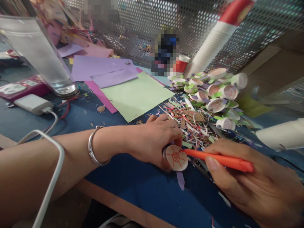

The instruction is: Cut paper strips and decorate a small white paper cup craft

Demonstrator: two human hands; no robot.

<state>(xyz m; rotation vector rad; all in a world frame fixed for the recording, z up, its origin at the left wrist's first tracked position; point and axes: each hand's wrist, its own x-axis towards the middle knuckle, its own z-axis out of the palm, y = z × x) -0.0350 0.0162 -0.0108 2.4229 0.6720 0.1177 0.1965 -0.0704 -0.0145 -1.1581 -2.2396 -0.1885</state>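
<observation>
Orange-lined paper disc (177, 158), just one, pinched in the left hand (156, 137), at that hand's four o'clock. One orange marker (220, 161) gripped in the right hand (239, 182), touching the disc near two o'clock. One green sheet (139, 95) at eleven, one cup stack (211, 42) at one.

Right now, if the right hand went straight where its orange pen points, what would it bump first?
Probably the round disc in the left hand: the orange pen in the right hand seems to touch it, though depth is unclear.
</observation>
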